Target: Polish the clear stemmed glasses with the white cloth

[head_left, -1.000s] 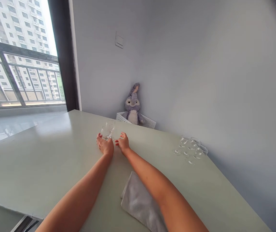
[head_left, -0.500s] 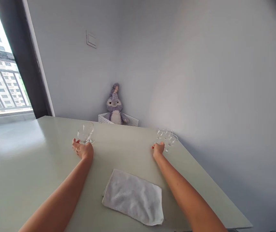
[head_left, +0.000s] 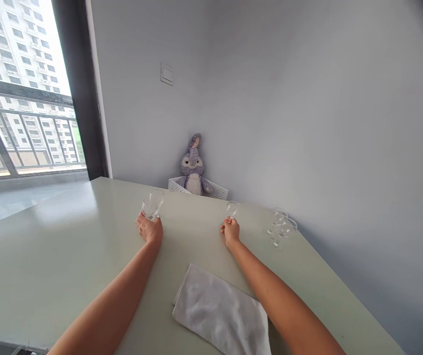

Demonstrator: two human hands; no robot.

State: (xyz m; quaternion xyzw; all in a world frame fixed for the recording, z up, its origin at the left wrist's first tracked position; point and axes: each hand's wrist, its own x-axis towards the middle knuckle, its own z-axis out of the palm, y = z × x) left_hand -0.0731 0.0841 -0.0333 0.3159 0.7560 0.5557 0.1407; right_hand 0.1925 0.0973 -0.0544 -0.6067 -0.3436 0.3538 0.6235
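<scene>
My left hand (head_left: 150,230) reaches forward, its thumb and fingers curved around the lower part of a clear stemmed glass (head_left: 150,207). Another stemmed glass (head_left: 157,198) stands right behind that one. My right hand (head_left: 230,230) is closed at the stem of a third clear glass (head_left: 232,208), which is upright near the middle of the table; its foot is hidden by the fingers. To the right, two more stemmed glasses, a far one (head_left: 279,215) and a near one (head_left: 287,228), stand close together. Between my forearms lies a folded grey-white cloth (head_left: 221,310).
The pale glossy table (head_left: 67,266) runs along the wall, with its right edge beyond the two glasses. Behind its far edge, a purple plush toy (head_left: 193,170) sits in a white perforated basket (head_left: 219,191). A window (head_left: 26,98) is at the left.
My right hand has brought one glass leftward, away from the two others. My left hand's fingers have drawn in closer around its glass. The whole view has turned somewhat to the left.
</scene>
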